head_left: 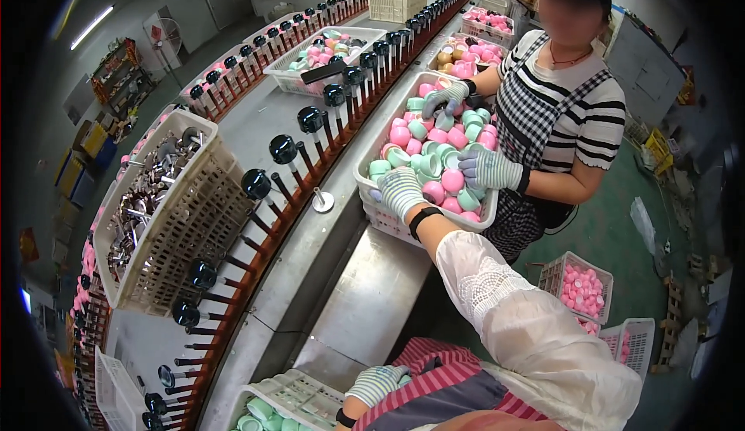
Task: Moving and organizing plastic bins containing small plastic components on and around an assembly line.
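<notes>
My right arm reaches far forward, and my right hand point(403, 190), in a striped glove, lies at the near-left corner of a white plastic basket point(369, 173) full of pink and mint-green round cups point(428, 165). Its fingers curl downward; what they grip, if anything, is hidden beneath the hand. Low in the view and close to my body, my left hand point(375, 385), gloved alike, has its fingers closed on a mint-green cup point(404, 380), mostly covered. Beside it stands another white basket point(299, 386) with mint-green cups point(260, 411).
Across the full basket a co-worker's gloved hands point(493, 169) sort among the cups. To my left runs a curved conveyor with upright spindles point(306, 155), some topped by glossy dark caps point(283, 149). A basket of metal pieces point(178, 221) and a white disc with a stem point(323, 200) rest alongside.
</notes>
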